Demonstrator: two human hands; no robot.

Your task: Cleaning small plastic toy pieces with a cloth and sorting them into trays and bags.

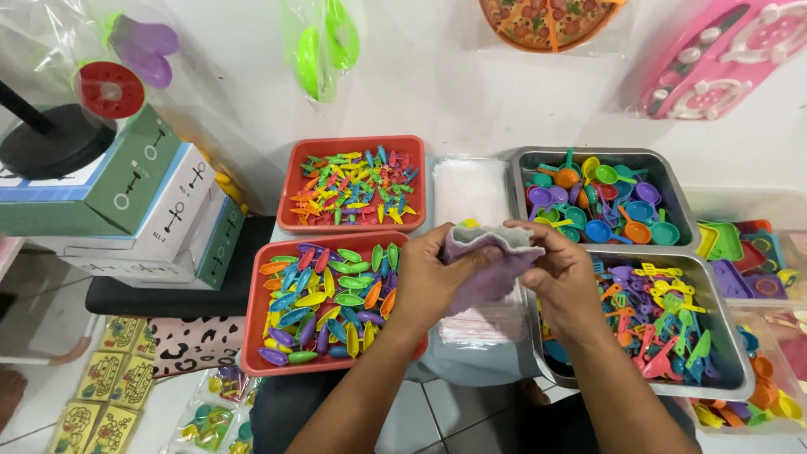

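A person's left hand [441, 273] and right hand [561, 269] pinch a small purple pouch [492, 256] between them, fingers pressed on its open rim, above a stack of clear bags [472, 192]. Left of the pouch sit two red trays [336, 244] of coloured toy pieces; right of it, two metal trays [723, 370]. A slip could likely spill the pouch. Its contents are hidden.
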